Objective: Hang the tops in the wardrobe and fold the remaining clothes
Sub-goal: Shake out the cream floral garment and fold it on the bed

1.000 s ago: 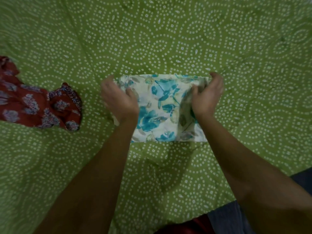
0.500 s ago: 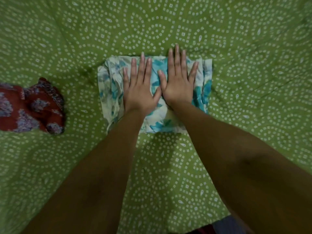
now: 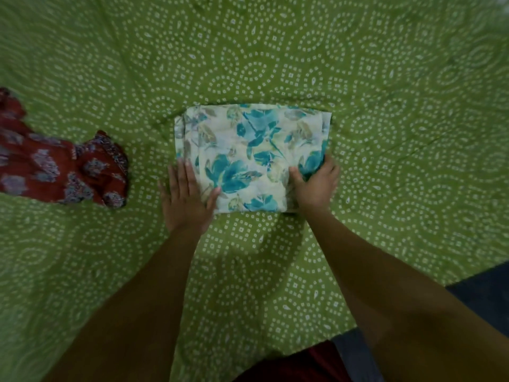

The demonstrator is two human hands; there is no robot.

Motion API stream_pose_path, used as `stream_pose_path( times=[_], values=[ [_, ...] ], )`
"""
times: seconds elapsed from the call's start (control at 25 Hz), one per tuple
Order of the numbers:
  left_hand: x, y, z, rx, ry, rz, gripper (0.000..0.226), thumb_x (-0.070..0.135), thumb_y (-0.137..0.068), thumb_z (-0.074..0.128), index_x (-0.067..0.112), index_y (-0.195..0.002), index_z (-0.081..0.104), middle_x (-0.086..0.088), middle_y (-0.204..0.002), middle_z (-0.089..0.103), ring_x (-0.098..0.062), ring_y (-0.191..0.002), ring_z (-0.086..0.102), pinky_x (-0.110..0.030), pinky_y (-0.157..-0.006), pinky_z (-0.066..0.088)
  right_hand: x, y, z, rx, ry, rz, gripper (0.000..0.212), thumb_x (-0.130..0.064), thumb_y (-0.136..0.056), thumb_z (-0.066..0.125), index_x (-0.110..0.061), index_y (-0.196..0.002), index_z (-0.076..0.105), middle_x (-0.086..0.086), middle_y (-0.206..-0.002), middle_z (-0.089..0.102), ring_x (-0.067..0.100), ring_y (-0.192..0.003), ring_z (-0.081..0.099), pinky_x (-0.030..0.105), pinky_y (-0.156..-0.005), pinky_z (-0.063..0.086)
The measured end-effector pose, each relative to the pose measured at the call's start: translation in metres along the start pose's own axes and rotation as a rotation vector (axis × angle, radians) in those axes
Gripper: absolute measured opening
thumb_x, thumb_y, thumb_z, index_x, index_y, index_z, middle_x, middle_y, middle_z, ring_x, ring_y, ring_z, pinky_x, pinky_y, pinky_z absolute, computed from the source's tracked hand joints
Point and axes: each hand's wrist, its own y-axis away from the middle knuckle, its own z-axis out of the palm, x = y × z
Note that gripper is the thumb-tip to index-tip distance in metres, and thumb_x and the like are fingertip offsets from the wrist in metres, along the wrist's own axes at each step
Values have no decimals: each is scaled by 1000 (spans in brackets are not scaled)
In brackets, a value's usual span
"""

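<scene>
A white garment with a teal flower print [image 3: 248, 150] lies folded into a neat rectangle on the green dotted bedsheet [image 3: 275, 51]. My left hand [image 3: 186, 197] lies flat with straight fingers against the fold's near-left corner. My right hand [image 3: 315, 183] grips the near-right corner, thumb on top and fingers curled round the edge. A crumpled red floral garment [image 3: 63, 169] sits apart at the left.
The green sheet covers nearly the whole view. At the bottom right is a dark blue surface [image 3: 484, 293] past the sheet's edge, and a strip of dark red cloth [image 3: 297, 365] shows at the bottom middle.
Both hands pressed flat on the middle of the fold half a second ago. They have slid back to its near corners, and the right hand now grips the right edge.
</scene>
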Motion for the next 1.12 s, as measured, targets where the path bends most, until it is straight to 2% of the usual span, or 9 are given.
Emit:
stream_pose_path(
  times=[0.08, 0.16, 0.32, 0.44, 0.64, 0.76, 0.88, 1.0, 1.12],
  values=[
    [1, 11, -18, -39, 34, -32, 92, 73, -83, 7, 13, -153, 0, -3, -161, -2, -27, -148, -1, -56, -116, 6, -23, -3, -22, -199, -401, 258, 63, -18, -81, 74, -5, -134, 41, 6, -123, 55, 21, -108, 55, 33, -96, 45],
    [13, 19, -42, -34, 137, -95, 90, 71, -83, 8, 14, -153, 1, -1, -161, 3, -27, -148, 2, -58, -115, 10, -48, -7, -48, -563, -509, 475, 51, -9, -79, 70, 0, -127, 53, 10, -115, 64, 28, -101, 64, 43, -94, 51],
    [34, 63, -113, -46, 323, -316, 78, 59, -94, 33, 13, -152, 8, -6, -159, 17, -28, -143, 21, -50, -113, 18, -114, 21, -97, -855, -495, 351, 77, -16, -54, 80, -7, -127, 56, 17, -130, 58, 34, -118, 57, 47, -104, 44],
    [37, 101, -167, -304, 340, -435, 59, 45, -93, 48, 5, -136, 43, -17, -140, 47, -34, -128, 45, -42, -104, 35, -191, 78, -147, -843, -485, 188, 63, -22, -60, 77, -2, -116, 59, 18, -120, 61, 30, -102, 60, 43, -93, 49],
    [54, 182, -258, -915, 739, -122, 19, 21, -95, 50, 11, -101, 64, -2, -98, 65, -12, -77, 59, -24, -66, 48, -288, 198, -267, -796, -596, 12, 24, -17, -77, 62, -10, -99, 56, 9, -78, 52, 26, -65, 53, 30, -63, 45],
    [94, 220, -306, -1152, 1037, 53, 27, 25, -99, 42, 19, -97, 68, 7, -100, 69, -7, -76, 62, -20, -73, 49, -303, 253, -376, -704, -792, -133, 30, -19, -75, 61, -7, -103, 60, 11, -86, 56, 27, -68, 58, 31, -64, 49],
    [160, 226, -380, -1149, 1729, 175, 31, 31, -95, 51, 12, -102, 74, -7, -110, 70, -22, -90, 70, -31, -76, 57, -267, 293, -488, -562, -1022, -171, 27, -17, -89, 46, -7, -99, 68, 11, -91, 71, 28, -75, 69, 38, -68, 57],
    [236, 245, -460, -1050, 2352, 311, 64, 55, -89, 38, 18, -141, 38, -3, -146, 44, -37, -117, 57, -50, -89, 52, -185, 319, -564, -455, -1151, -197, 37, -21, -70, 67, -11, -105, 74, 15, -112, 68, 33, -95, 66, 50, -92, 48],
    [325, 304, -504, -963, 2280, 280, 63, 45, -101, 5, 7, -149, 16, -6, -159, 13, -33, -142, 23, -41, -113, 22, -94, 331, -616, -284, -1233, -206, 89, -20, -40, 88, -8, -124, 62, 17, -118, 65, 35, -100, 66, 53, -91, 50]
  ],
)
